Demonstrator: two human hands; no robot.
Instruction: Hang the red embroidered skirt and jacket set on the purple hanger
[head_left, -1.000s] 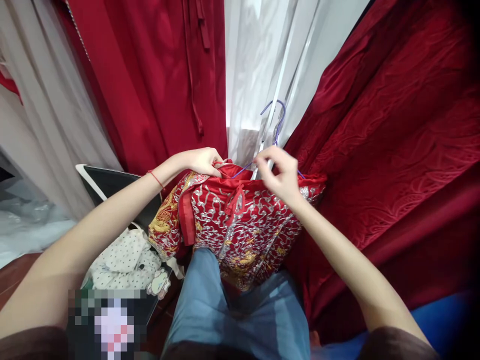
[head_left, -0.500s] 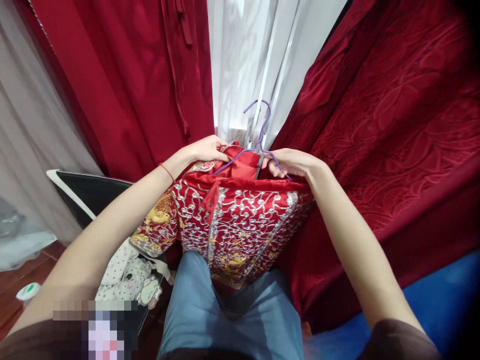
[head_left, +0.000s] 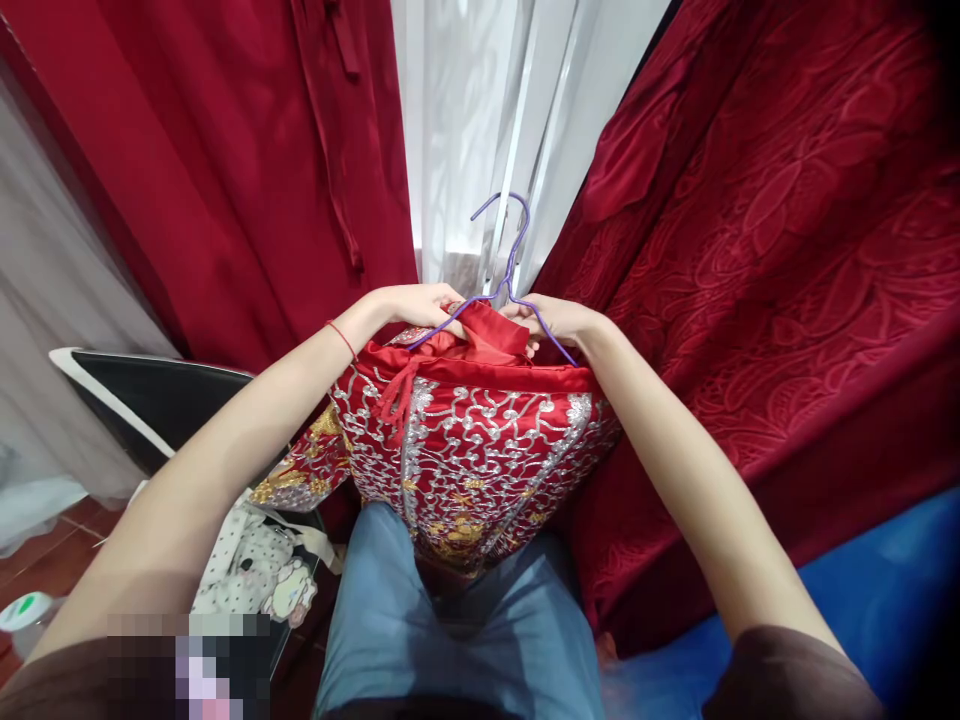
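Observation:
A red garment (head_left: 495, 430) with silver and gold embroidery hangs upright in front of my knees, its red tie dangling at the waistband. Over its top passes a purple wire hanger (head_left: 517, 243), hook upward. My left hand (head_left: 424, 303) pinches the red collar (head_left: 491, 333) of an embroidered jacket behind the hanger's left arm. On the other side, my right hand (head_left: 562, 320) has its fingers closed at the collar's right end, partly behind the hanger wire. An embroidered sleeve (head_left: 311, 462) sticks out at the left, under my left forearm.
Red curtain-like cloths hang at left (head_left: 225, 150) and right (head_left: 750, 250), with a white curtain (head_left: 450, 130) between. At lower left are a black chair (head_left: 157, 395), a polka-dot cloth bag (head_left: 244, 560) and a lidded container (head_left: 30, 615). Blue material (head_left: 862, 600) lies at lower right.
My right hand has moved inward to the left, up to the collar. The collar now stands more upright between both hands. The view has shifted slightly.

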